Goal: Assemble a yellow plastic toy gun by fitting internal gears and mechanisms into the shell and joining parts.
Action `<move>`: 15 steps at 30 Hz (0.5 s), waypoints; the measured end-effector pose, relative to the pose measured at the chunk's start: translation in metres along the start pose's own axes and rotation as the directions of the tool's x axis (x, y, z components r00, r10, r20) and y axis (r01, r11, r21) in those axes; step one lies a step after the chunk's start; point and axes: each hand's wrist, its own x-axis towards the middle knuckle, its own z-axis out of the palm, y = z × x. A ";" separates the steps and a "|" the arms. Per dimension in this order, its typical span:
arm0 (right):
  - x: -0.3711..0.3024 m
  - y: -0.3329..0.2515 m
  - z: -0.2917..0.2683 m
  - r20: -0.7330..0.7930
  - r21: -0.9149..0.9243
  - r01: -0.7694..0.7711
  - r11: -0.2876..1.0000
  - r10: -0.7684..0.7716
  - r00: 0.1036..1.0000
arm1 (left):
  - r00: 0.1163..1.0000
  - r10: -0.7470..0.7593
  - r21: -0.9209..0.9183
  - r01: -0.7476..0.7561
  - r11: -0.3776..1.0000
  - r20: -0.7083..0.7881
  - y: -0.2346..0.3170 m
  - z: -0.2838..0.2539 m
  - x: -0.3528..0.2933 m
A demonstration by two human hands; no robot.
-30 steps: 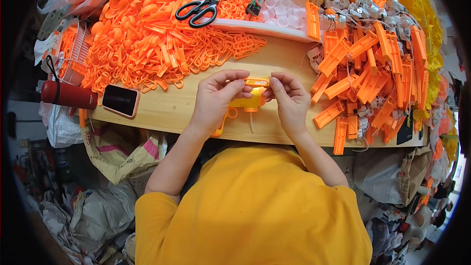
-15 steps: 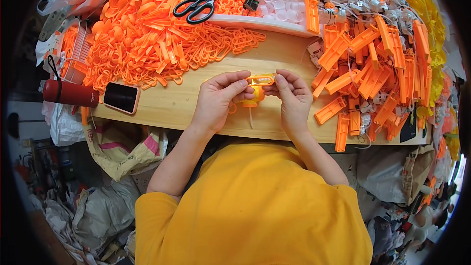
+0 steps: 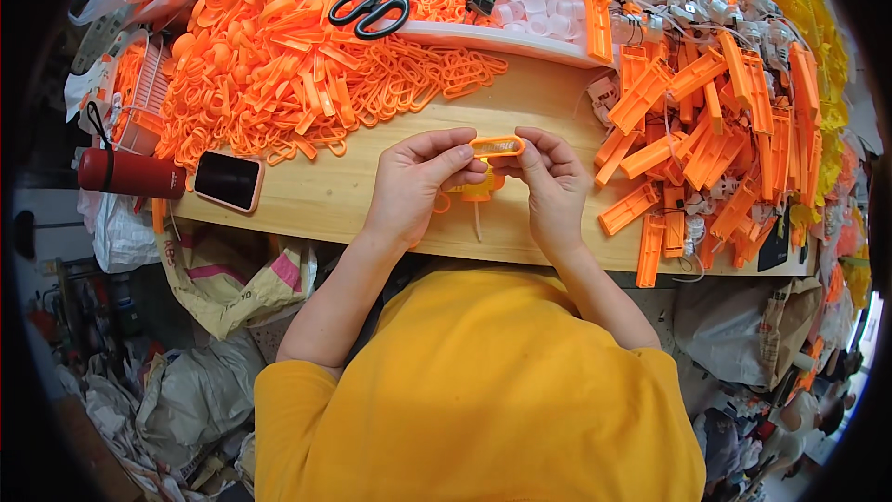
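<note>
I have a small orange oblong piece (image 3: 497,146) pinched between both hands, its face with pale markings turned up toward me. My left hand (image 3: 413,181) grips its left end between thumb and forefinger; my right hand (image 3: 553,184) grips its right end the same way, the other fingers of both curled in. Just nearer my body than the oblong piece is a yellow-orange part (image 3: 481,188), partly hidden by my hands, with a thin pale stick (image 3: 478,220) running from it toward me over the wooden table (image 3: 372,195).

Everything else I'll place from that oblong piece. Well to its left lie a phone (image 3: 229,181) with a black screen and, beyond the phone, a red bottle (image 3: 135,175) with a dark strap. Farther off, up and to its left, there's a big heap of orange parts (image 3: 279,46), with looped orange clips (image 3: 409,84) along the heap's near side and black-handled scissors (image 3: 379,11) above those clips. Straight beyond the piece is a white tray (image 3: 502,42) holding small white caps (image 3: 539,9). To its right is a jumbled pile of orange trough-shaped pieces (image 3: 706,163), with pale wires among them
</note>
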 end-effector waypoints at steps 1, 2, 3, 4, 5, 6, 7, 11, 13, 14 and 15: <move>0.000 -0.001 0.000 0.014 -0.015 -0.012 1.000 0.012 1.000 | 1.000 0.000 -0.001 0.000 1.000 -0.001 0.000 0.000 0.000; 0.000 -0.002 0.000 0.027 -0.030 -0.022 0.999 0.023 0.999 | 1.000 0.001 -0.011 -0.001 1.000 -0.004 0.000 0.000 0.000; 0.000 -0.002 0.000 0.027 -0.030 -0.023 0.999 0.023 0.999 | 1.000 0.002 -0.021 -0.002 1.000 -0.008 0.001 0.000 0.000; 0.000 -0.003 0.000 0.037 -0.014 -0.044 0.999 0.045 0.998 | 1.000 0.002 -0.021 -0.002 1.000 -0.008 0.001 -0.001 0.000; 0.000 -0.003 0.000 0.048 0.001 -0.066 0.998 0.066 0.997 | 1.000 0.001 -0.020 -0.001 1.000 -0.004 0.001 -0.001 0.000; 0.000 -0.004 0.000 0.047 0.000 -0.066 0.998 0.066 0.997 | 1.000 0.000 -0.018 0.000 1.000 0.001 0.001 -0.001 0.000; -0.001 -0.005 0.000 0.055 -0.005 -0.072 0.997 0.073 0.996 | 1.000 -0.001 -0.019 0.001 1.000 0.001 0.000 -0.002 0.000; 0.000 -0.006 -0.003 0.073 0.019 -0.107 0.994 0.105 0.992 | 0.999 0.031 -0.002 -0.031 1.000 0.016 0.000 -0.003 0.000; 0.001 -0.007 -0.004 0.079 0.030 -0.118 0.993 0.115 0.990 | 0.999 0.044 0.009 -0.045 0.999 0.018 0.001 -0.003 -0.001; 0.001 -0.007 -0.004 0.084 0.039 -0.129 0.991 0.125 0.989 | 0.999 0.041 0.015 -0.041 0.999 0.027 0.001 -0.004 -0.001; 0.001 -0.008 -0.004 0.083 0.039 -0.129 0.991 0.125 0.989 | 0.999 0.037 0.022 -0.038 0.999 0.035 0.001 -0.004 -0.001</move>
